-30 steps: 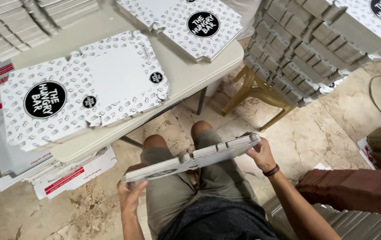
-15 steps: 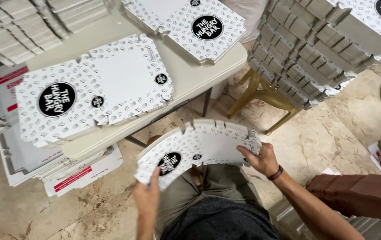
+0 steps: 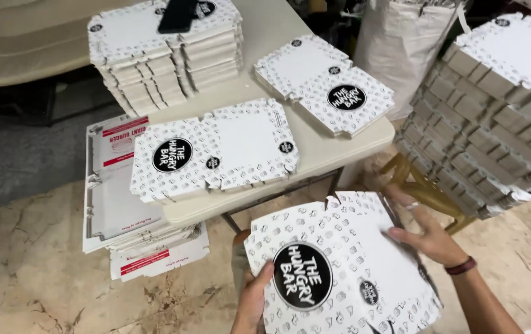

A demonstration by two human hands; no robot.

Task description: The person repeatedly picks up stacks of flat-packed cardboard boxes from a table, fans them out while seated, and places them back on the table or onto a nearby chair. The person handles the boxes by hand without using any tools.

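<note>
The person is holding a flat, die-cut white cardboard box blank (image 3: 340,266), printed with small grey doodles and a round black label, printed side up over the lap. The left hand (image 3: 254,304) is pinching its near-left edge, thumb on top and the other fingers hidden beneath, while the right hand (image 3: 429,235) is lying spread on the far-right part, fingers loosely open and pressing the panel rather than closing round it. This looks like the start of folding one blank into shape; the next move would call for bending the side flaps up along their creases while the left hand is steadying the sheet. Beyond the left hand a beige table (image 3: 333,151) is carrying more flat blanks (image 3: 216,148) and a tall pile of them (image 3: 166,55). Beyond the right hand a leaning stack of boxes (image 3: 494,117) is resting on a wooden stool (image 3: 420,192), above a mottled stone floor (image 3: 43,284).
</note>
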